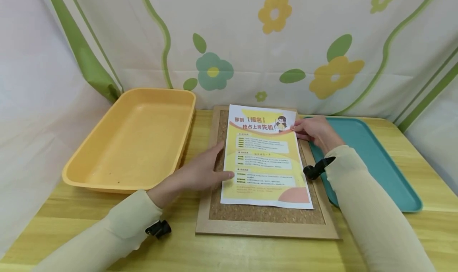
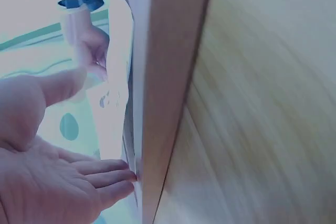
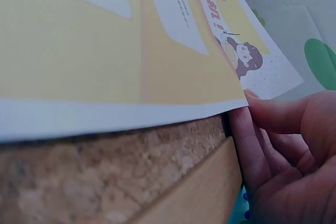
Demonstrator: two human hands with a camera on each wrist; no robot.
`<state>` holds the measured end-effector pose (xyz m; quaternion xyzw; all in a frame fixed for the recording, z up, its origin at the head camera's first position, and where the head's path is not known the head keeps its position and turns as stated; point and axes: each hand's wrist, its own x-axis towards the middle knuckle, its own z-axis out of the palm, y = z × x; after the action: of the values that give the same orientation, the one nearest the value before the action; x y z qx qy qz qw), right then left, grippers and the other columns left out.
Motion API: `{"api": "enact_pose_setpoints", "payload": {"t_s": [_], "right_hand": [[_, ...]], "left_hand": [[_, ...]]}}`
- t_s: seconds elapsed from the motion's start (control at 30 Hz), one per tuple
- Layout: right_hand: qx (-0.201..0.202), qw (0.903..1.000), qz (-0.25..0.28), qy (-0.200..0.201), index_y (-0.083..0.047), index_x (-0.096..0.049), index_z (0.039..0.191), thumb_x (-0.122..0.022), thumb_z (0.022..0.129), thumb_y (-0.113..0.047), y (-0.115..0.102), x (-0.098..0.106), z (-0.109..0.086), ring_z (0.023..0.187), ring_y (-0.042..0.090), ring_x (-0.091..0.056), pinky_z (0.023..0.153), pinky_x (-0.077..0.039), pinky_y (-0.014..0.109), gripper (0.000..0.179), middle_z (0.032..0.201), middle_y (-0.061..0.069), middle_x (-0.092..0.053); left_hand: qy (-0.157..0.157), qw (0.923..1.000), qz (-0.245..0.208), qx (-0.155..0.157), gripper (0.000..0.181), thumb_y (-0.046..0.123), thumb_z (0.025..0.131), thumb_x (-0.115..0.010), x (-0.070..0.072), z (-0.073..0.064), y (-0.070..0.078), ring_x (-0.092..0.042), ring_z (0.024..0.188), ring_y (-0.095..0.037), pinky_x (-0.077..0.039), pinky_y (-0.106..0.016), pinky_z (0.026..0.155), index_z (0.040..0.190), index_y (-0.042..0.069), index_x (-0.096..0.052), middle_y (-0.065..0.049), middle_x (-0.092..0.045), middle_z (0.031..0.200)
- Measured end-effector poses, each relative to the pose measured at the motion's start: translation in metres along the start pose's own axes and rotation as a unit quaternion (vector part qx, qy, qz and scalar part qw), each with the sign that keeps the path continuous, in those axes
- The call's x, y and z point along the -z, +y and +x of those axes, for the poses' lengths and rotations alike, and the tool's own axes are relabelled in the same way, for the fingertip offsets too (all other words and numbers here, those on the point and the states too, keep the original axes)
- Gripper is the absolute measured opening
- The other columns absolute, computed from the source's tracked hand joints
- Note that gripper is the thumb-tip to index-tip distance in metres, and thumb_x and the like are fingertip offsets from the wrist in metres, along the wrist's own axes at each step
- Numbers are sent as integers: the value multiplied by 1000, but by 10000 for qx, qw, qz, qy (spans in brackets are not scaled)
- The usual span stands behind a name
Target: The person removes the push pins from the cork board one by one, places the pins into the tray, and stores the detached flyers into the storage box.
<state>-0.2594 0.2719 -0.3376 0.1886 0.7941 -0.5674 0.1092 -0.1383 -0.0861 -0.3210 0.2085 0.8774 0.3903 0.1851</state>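
Note:
A printed yellow and white flyer (image 1: 264,160) lies over a wood-framed cork board (image 1: 268,215), a little askew to its frame. My right hand (image 1: 316,132) pinches the flyer's right edge near the top between thumb and fingers; in the right wrist view that edge stands raised off the cork (image 3: 131,171). At the left side of the board is my left hand (image 1: 202,170), its fingers extended and the thumb over the flyer's left edge. The left wrist view shows its palm (image 2: 47,182) with fingertips right at the board's frame (image 2: 168,77).
To the left stands a deep yellow tray (image 1: 143,140). A flat teal tray (image 1: 379,164) lies on the right, partly under the right arm. Behind the wooden table (image 1: 171,240) hangs a floral curtain (image 1: 247,45).

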Motion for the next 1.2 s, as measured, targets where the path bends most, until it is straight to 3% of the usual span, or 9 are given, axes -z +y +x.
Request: {"api": "enact_pose_setpoints", "payload": {"t_s": [0.1,0.17,0.3,0.57,0.77,1.0,1.2], "right_hand": [[-8,10000,85,-10,2,-58,150,-70,103,-11,-1,-3,0,70,-1,-74,73,-61,16,50,75,-13,-72],[-22,9999,102,8,1,-59,149,-70,103,-11,-2,-4,0,70,-1,-74,72,-61,16,49,75,-13,-72],[-101,9999,65,117,0,-61,148,-70,103,-13,-3,-6,0,69,0,-74,72,-60,16,48,77,-11,-72],[-229,9995,95,170,-1,-61,149,-70,103,-14,-3,-4,1,69,2,-75,73,-61,17,48,78,-9,-71],[-182,9996,224,0,1,-56,152,-68,104,-12,-2,-1,-1,67,-1,-74,70,-60,16,51,71,-13,-72],[-154,9997,177,-24,0,-57,151,-69,104,-13,-2,-1,-3,69,0,-75,72,-61,16,51,73,-12,-72],[-182,9998,120,-6,-1,-58,150,-71,103,-15,-1,0,-2,72,1,-75,73,-61,16,51,77,-11,-72]], "left_hand": [[121,9975,-620,311,90,22,103,-72,1,2,1,-33,161,-30,-34,-53,129,171,7,-15,-12,-34,173],[208,9914,-1130,621,86,20,104,-69,2,4,2,-34,161,-33,-35,-54,128,171,6,-16,-13,-33,174],[382,9713,-2077,1095,75,13,105,-64,3,6,2,-45,152,-36,-44,-52,122,168,3,-24,-17,-43,167],[599,9340,-3197,1477,49,-5,105,-54,-4,8,0,-67,129,-33,-57,-44,109,154,-7,-46,-25,-65,140],[432,9233,-3511,1496,44,-9,104,-52,-8,9,-5,-70,125,-33,-58,-43,107,148,-12,-52,-29,-65,141],[512,9100,-3750,1693,44,-11,102,-56,-7,10,-8,-74,114,-27,-60,-40,103,146,-13,-55,-30,-66,137],[591,9059,-3798,1779,45,-11,101,-58,-6,11,-9,-75,109,-22,-61,-37,100,146,-11,-56,-29,-67,138]]}}
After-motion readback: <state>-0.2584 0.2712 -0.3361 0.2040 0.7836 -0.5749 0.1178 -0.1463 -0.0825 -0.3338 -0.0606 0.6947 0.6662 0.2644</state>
